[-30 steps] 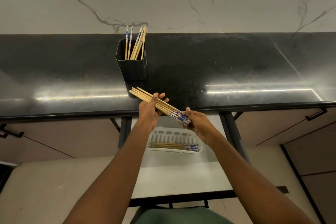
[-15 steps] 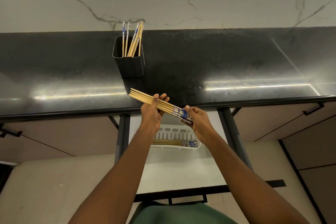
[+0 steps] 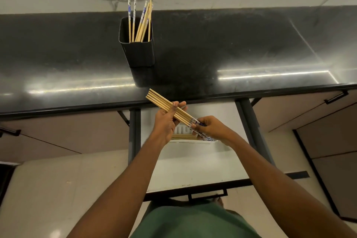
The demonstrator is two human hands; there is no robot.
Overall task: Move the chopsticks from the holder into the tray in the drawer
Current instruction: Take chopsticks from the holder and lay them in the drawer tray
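A bundle of several wooden chopsticks (image 3: 161, 102) with blue-and-white ends slants over the open drawer. My left hand (image 3: 167, 121) grips its middle. My right hand (image 3: 211, 127) pinches its patterned ends. Below them a white slotted tray (image 3: 193, 142) lies in the drawer (image 3: 191, 168) with several chopsticks (image 3: 182, 137) in it, partly hidden by my hands. A black square holder (image 3: 138, 50) stands on the dark counter with several more chopsticks (image 3: 142, 20) upright inside.
The glossy black counter (image 3: 231, 54) runs the full width below a marbled white wall. The drawer's dark front with its handle (image 3: 207, 195) sits close to my body. Closed cabinet fronts with black handles (image 3: 336, 97) flank the drawer.
Both hands have lowered the bundle slightly toward the tray, off the counter edge. The holder and its chopsticks have not moved.
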